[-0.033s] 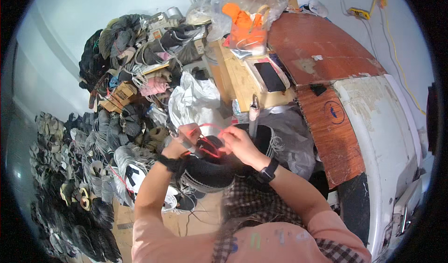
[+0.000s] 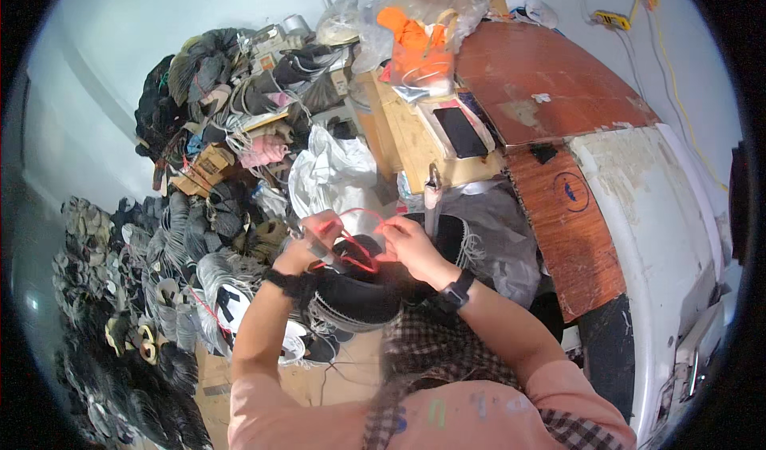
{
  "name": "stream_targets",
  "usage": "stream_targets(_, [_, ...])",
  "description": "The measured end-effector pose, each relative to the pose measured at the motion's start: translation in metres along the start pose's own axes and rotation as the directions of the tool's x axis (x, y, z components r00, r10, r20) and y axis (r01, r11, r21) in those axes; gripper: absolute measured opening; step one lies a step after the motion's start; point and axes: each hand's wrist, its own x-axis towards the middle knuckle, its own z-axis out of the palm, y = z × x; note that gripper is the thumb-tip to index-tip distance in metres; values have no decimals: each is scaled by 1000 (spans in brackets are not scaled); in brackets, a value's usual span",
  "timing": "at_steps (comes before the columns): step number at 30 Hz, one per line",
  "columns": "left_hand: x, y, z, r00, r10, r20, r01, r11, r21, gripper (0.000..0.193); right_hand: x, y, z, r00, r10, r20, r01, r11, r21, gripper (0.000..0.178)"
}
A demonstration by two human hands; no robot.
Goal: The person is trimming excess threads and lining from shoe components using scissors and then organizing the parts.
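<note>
A thin red cord [image 2: 359, 211] arches in a loop between my two hands, and more of it dangles over dark material below. My left hand [image 2: 311, 241] pinches one side of the cord, its fingers closed beside a slanted grey metal rod [image 2: 321, 250]. On the other side, my right hand [image 2: 408, 247] is closed on the cord with thumb and fingertips together. Under both hands lies a black bundle [image 2: 355, 297] with pale cords fringing its lower edge. An upright metal rod [image 2: 432, 203] with a looped top rises just beyond my right hand.
Piles of grey and black corded pieces [image 2: 171, 230] crowd the left side. A white plastic bag [image 2: 331, 171] sits straight ahead. Beyond it, a wooden board [image 2: 411, 143] carries a dark phone [image 2: 459, 132] and an orange item in clear plastic [image 2: 423, 47]. Reddish-brown panels [image 2: 550, 75] stand at right.
The red cord between my hands shows a slightly taller, clearer arch. Both hands stay in nearly the same place and keep their grip on it.
</note>
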Motion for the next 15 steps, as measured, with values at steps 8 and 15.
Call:
stream_targets(8, [20,27,-10,989,146,37,-109,865,-490,13,47,20,2,894,-21,448,320,730,-604,22])
stream_targets(15, [24,52,-31,918,-272,287,316,942,-116,23,33,8,1,990,60,126,-29,973,-228,25])
